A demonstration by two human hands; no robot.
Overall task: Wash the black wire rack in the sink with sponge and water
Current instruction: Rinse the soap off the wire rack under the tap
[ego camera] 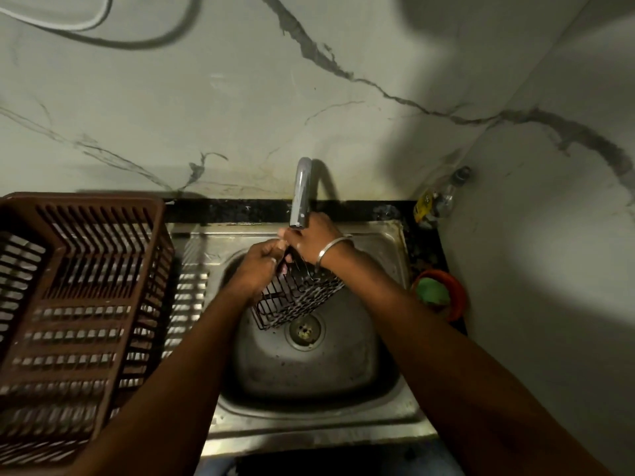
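A person tilts the black wire rack (299, 300) over the basin of the steel sink (326, 369), its upper end raised to the tap (300, 197) and its lower corner hanging just above the drain. The left hand (259, 266) has its fingers curled round the rack's upper wires. The right hand (309, 242) lies over the same end, right under the spout; whether its bent fingers grip or merely rub cannot be told.

A wet rack held only at one end could twist loose and drop into the basin. The right knuckles risk knocking the spout. A green pad, possibly the sponge (433, 292), sits in an orange bowl (458, 297) on the desk; reaching for it would leave one hand bearing the rack.
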